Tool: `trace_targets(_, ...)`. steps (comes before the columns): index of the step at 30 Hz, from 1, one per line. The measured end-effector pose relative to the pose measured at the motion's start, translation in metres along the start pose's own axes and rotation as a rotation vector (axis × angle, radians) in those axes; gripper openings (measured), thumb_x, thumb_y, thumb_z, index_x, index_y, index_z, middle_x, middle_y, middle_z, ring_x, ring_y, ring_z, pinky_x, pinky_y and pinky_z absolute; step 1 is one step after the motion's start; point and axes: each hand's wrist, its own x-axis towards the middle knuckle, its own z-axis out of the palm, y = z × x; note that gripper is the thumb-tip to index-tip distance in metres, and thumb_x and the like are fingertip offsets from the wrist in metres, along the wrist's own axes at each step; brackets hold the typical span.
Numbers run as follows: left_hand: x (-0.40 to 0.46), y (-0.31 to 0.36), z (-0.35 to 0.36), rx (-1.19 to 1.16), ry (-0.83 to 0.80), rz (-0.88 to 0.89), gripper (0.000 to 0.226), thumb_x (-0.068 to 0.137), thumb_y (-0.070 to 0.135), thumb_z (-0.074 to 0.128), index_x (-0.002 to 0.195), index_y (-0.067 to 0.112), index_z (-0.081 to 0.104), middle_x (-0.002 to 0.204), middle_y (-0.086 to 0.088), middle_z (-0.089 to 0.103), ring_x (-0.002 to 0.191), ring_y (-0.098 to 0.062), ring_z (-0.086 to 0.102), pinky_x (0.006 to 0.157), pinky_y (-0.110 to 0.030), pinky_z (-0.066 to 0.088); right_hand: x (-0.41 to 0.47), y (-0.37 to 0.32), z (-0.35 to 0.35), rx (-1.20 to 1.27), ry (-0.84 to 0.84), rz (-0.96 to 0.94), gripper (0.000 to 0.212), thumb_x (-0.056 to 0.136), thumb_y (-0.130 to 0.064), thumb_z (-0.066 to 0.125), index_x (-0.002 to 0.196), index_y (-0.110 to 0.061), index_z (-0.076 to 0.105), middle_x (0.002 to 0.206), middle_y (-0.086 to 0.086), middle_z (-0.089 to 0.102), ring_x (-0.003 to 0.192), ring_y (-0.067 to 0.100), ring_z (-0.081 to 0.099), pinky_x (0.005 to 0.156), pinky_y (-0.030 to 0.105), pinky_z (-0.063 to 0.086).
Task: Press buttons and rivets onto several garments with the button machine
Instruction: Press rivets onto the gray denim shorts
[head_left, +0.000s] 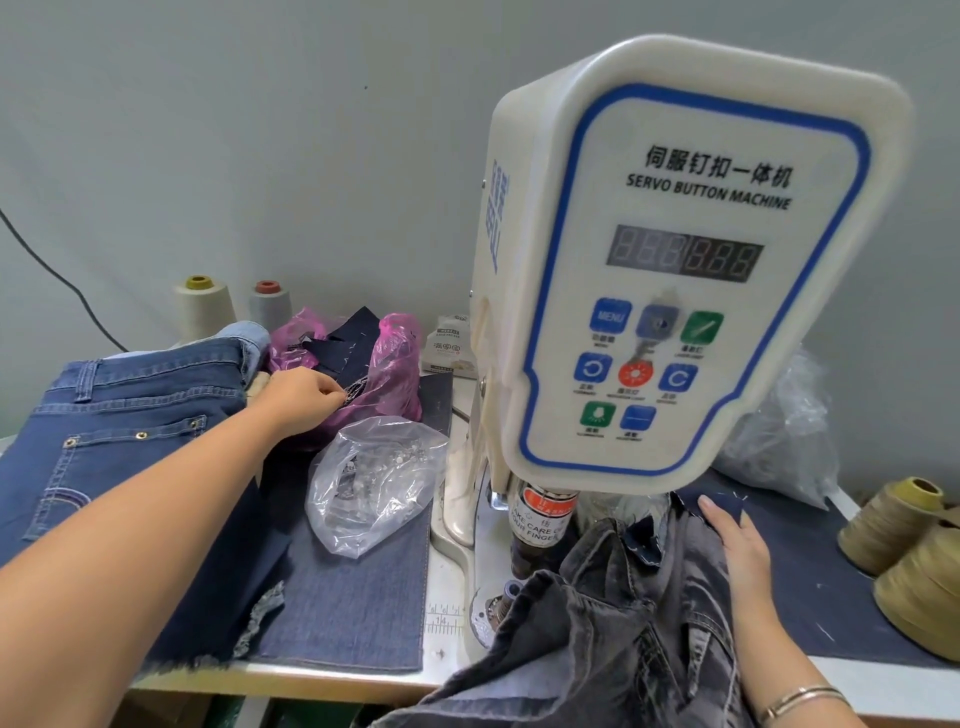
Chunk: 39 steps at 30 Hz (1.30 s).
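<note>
The white servo button machine (670, 249) stands at centre right, its press head (545, 519) just above a grey denim garment (597, 639) bunched under it. My right hand (737, 545) lies flat with straight fingers on the garment's right side. My left hand (306, 397) reaches far left into a pink plastic bag (389, 374), its fingertips pinched together among small metal pieces; what they pinch is too small to make out. A clear plastic bag (374, 483) of silver buttons or rivets lies in front of the pink one.
Blue jeans (130, 415) with brass rivets lie at the left on a denim sheet (353, 597). Two thread cones (202, 306) stand at the back wall, tan spools (914, 561) at the right edge, and a crumpled clear bag (784, 431) behind the machine.
</note>
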Motion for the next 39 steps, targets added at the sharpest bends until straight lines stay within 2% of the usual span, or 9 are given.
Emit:
trace_targets(9, 0.005, 0.0, 0.0, -0.088, -0.043, -0.099, 0.018, 0.095, 0.028, 0.049, 0.077, 0.025, 0.054, 0.077, 0.0, 0.051, 0.068, -0.016, 0.042, 0.069, -0.027, 0.03, 0.0, 0.001, 0.001, 0.032, -0.032, -0.005, 0.016, 0.093, -0.006, 0.054, 0.108, -0.011, 0.058, 0.062, -0.016, 0.069, 0.056, -0.004, 0.064, 0.054, 0.012, 0.051)
trace_targets(11, 0.005, 0.001, 0.001, -0.181, -0.081, -0.111, 0.014, 0.095, 0.03, 0.051, 0.081, 0.026, 0.053, 0.076, 0.002, 0.049, 0.077, -0.018, 0.044, 0.065, -0.027, 0.031, 0.0, 0.0, 0.001, 0.042, -0.035, -0.005, 0.015, 0.093, -0.005, 0.054, 0.106, -0.011, 0.058, 0.061, -0.015, 0.069, 0.054, -0.004, 0.064, 0.051, 0.01, 0.049)
trace_targets(14, 0.003, 0.002, 0.002, -0.29, -0.117, -0.065, 0.016, 0.096, 0.031, 0.055, 0.097, 0.027, 0.07, 0.088, 0.004, 0.062, 0.087, -0.016, 0.051, 0.081, -0.025, 0.034, 0.0, 0.0, 0.001, 0.05, -0.032, -0.006, 0.016, 0.093, -0.004, 0.053, 0.108, -0.01, 0.057, 0.06, -0.014, 0.069, 0.053, -0.004, 0.063, 0.049, 0.009, 0.048)
trace_targets(19, -0.001, 0.006, 0.006, -0.101, -0.079, 0.064, 0.024, 0.096, 0.022, 0.055, 0.109, 0.013, 0.073, 0.109, -0.003, 0.071, 0.094, -0.019, 0.06, 0.087, -0.03, 0.046, -0.002, 0.0, 0.002, 0.062, -0.019, -0.014, 0.02, 0.092, -0.004, 0.054, 0.112, -0.009, 0.057, 0.081, -0.004, 0.063, 0.05, -0.005, 0.062, 0.046, 0.008, 0.047)
trace_targets(21, -0.001, 0.008, 0.006, -0.082, -0.027, 0.056, 0.02, 0.092, 0.022, 0.058, 0.102, 0.015, 0.075, 0.1, 0.0, 0.071, 0.091, -0.018, 0.06, 0.086, -0.03, 0.046, -0.002, 0.0, 0.002, 0.058, -0.023, -0.011, 0.019, 0.092, -0.005, 0.054, 0.111, -0.009, 0.057, 0.073, -0.006, 0.067, 0.051, -0.004, 0.062, 0.046, 0.009, 0.047)
trace_targets(23, 0.0, 0.01, 0.0, -0.228, 0.098, -0.024, 0.013, 0.09, 0.022, 0.06, 0.088, 0.019, 0.073, 0.086, 0.002, 0.067, 0.085, -0.018, 0.057, 0.079, -0.028, 0.042, -0.001, 0.001, 0.001, 0.055, -0.03, 0.003, 0.018, 0.092, -0.006, 0.055, 0.11, -0.01, 0.059, 0.066, -0.009, 0.071, 0.055, 0.0, 0.065, 0.05, 0.012, 0.05)
trace_targets(26, 0.007, 0.013, -0.017, -0.644, 0.217, -0.132, 0.015, 0.091, 0.018, 0.054, 0.082, 0.012, 0.064, 0.077, -0.003, 0.058, 0.074, -0.02, 0.049, 0.063, -0.03, 0.038, -0.002, 0.0, 0.001, 0.055, -0.013, 0.004, 0.02, 0.092, -0.008, 0.056, 0.111, -0.014, 0.058, 0.087, -0.002, 0.069, 0.064, 0.006, 0.065, 0.059, 0.019, 0.049)
trace_targets(35, 0.001, 0.011, -0.017, -0.45, -0.203, -0.085, 0.009, 0.089, 0.01, 0.062, 0.087, 0.015, 0.055, 0.079, -0.006, 0.053, 0.072, -0.019, 0.047, 0.068, -0.029, 0.036, 0.0, 0.001, 0.0, 0.02, -0.002, 0.008, 0.019, 0.092, -0.009, 0.057, 0.11, -0.012, 0.06, 0.067, -0.011, 0.07, 0.058, -0.002, 0.065, 0.06, 0.016, 0.053)
trace_targets(39, 0.008, 0.02, -0.022, -0.42, 0.105, -0.15, 0.021, 0.091, 0.022, 0.063, 0.094, 0.002, 0.061, 0.092, -0.016, 0.064, 0.089, -0.03, 0.06, 0.079, -0.036, 0.05, 0.001, 0.001, 0.0, 0.005, 0.016, -0.017, 0.016, 0.091, -0.009, 0.057, 0.107, -0.013, 0.06, 0.079, -0.012, 0.064, 0.058, -0.007, 0.062, 0.053, 0.009, 0.046)
